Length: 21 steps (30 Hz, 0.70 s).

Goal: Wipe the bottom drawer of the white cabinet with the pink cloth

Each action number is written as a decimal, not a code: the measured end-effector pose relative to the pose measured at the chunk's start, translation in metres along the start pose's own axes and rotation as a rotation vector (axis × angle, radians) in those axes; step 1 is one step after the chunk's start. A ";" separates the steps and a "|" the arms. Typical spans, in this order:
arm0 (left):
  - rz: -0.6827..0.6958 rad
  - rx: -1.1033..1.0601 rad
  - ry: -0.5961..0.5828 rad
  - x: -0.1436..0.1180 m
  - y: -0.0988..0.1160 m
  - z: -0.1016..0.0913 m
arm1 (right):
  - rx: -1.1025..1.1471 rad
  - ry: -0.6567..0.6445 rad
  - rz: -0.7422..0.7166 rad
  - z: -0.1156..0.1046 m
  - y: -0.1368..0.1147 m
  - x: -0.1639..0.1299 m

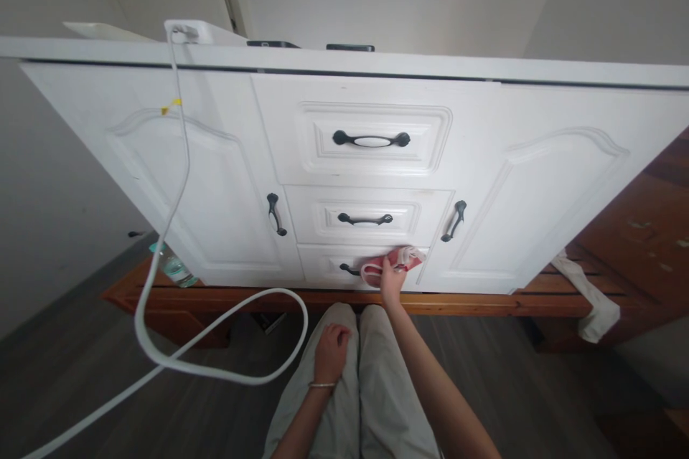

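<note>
My right hand is closed on a bunched red-and-white cloth, pressed against the right part of the bottom drawer. The cloth hides part of that drawer's dark handle. My left hand rests on my left thigh with its fingers curled in, and nothing shows in it. Above the cloth are the middle drawer's handle and the top drawer's handle. All the drawers of the white cabinet are closed.
A thick white cable runs from a white power strip on the cabinet top and loops down at the left. A bottle lies on the wooden bench beneath. A whitish cloth hangs over the bench at right.
</note>
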<state>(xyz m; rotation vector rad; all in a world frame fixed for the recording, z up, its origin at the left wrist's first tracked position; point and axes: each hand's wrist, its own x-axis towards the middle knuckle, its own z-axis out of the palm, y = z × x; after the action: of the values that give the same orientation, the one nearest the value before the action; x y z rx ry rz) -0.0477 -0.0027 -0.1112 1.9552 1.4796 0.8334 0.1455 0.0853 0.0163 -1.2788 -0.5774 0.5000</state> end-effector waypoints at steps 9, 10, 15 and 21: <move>-0.001 0.069 -0.007 0.000 0.005 -0.003 | -0.562 -0.862 -0.673 0.095 0.025 -0.067; -0.002 0.074 -0.006 0.000 0.004 -0.003 | -0.653 -0.929 -0.717 0.096 0.033 -0.068; -0.033 0.048 0.009 -0.001 0.001 -0.006 | -0.919 -0.997 -0.729 0.065 0.082 -0.066; -0.041 0.031 0.035 -0.001 0.005 -0.010 | -1.014 -0.814 -0.674 -0.025 0.101 -0.023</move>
<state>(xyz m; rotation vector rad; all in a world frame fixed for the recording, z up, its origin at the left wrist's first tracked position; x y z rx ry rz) -0.0519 -0.0040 -0.1014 1.9351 1.5559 0.8353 0.1415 0.0740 -0.0894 -1.6547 -2.0505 0.1019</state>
